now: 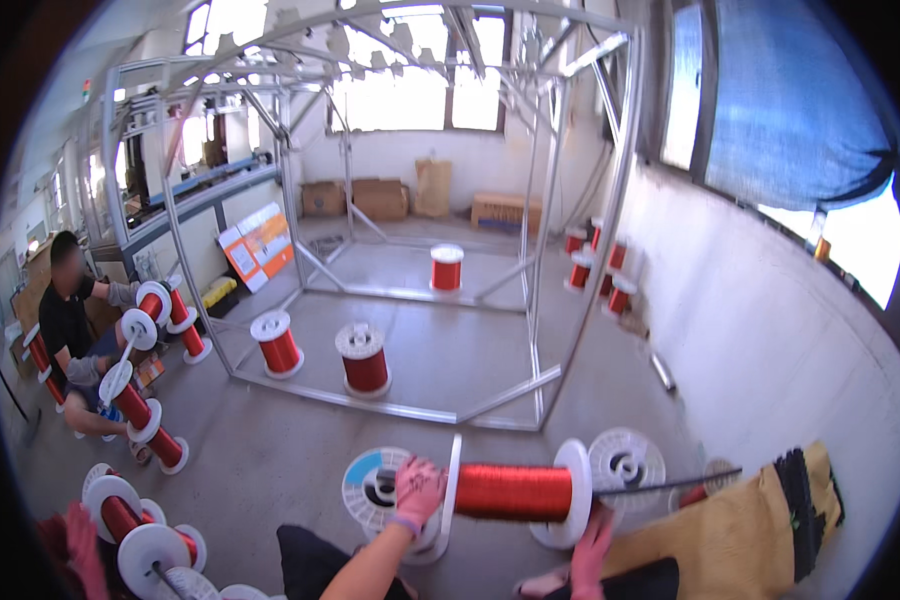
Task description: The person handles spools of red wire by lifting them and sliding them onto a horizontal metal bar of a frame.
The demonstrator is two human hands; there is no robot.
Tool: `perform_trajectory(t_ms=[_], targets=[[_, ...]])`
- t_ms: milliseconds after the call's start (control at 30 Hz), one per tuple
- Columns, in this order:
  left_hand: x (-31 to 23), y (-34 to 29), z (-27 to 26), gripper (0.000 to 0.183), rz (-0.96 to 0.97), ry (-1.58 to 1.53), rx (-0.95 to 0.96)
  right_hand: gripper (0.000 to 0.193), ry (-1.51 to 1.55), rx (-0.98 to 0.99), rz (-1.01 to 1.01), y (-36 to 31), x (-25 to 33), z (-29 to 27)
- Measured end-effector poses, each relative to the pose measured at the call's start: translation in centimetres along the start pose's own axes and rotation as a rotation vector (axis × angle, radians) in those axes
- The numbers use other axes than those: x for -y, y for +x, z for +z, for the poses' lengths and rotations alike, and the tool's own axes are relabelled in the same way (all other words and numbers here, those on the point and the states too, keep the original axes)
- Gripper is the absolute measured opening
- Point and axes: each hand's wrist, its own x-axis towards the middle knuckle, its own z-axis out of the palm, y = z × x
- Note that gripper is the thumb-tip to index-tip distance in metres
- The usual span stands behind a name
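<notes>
A spool of red wire [515, 491] with white flanges lies on its side in front of me, above other spools. A dark rod [670, 484] sticks out of its right end. My left hand [420, 490], in a pink glove, is closed at the spool's left end, against the flange; what its fingers wrap round is partly hidden. My right hand [592, 552], also gloved pink, presses its fingers against the lower edge of the right flange. Beneath are a spool with a white and blue flange [362, 500] and another white-flanged spool [625, 455].
An aluminium frame [400, 410] stands ahead, with red spools [364, 362] on the floor within it. A seated person [68, 325] handles rod-mounted spools [140, 410] at left. Another pink-gloved hand [85, 550] shows at lower left. Brown cardboard [710, 530] lies at right by the wall.
</notes>
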Motion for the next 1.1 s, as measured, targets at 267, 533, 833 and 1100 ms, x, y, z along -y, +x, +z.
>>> perform_trajectory(t_ms=[267, 533, 833, 1100], targets=[[-1.7, 0.1, 0.8, 0.035, 0.012, -0.051, 0.000, 0.054, -0.257, 0.163, -0.053, -2.2, -2.1, 0.3], [-0.7, -0.4, 0.1, 0.036, -0.007, -0.078, -0.022, 0.043, 0.072, -0.079, -0.209, 4.5, 7.9, 0.2], [-3.3, -0.3, 1.2, 0.038, 0.003, -0.145, -0.038, 0.048, -0.772, 0.184, -0.142, -5.6, -15.6, -4.3], [-1.6, 0.0, 0.9, 0.039, -0.035, -0.122, -0.043, 0.054, -0.178, 0.026, -0.121, 2.0, 5.7, 1.8]])
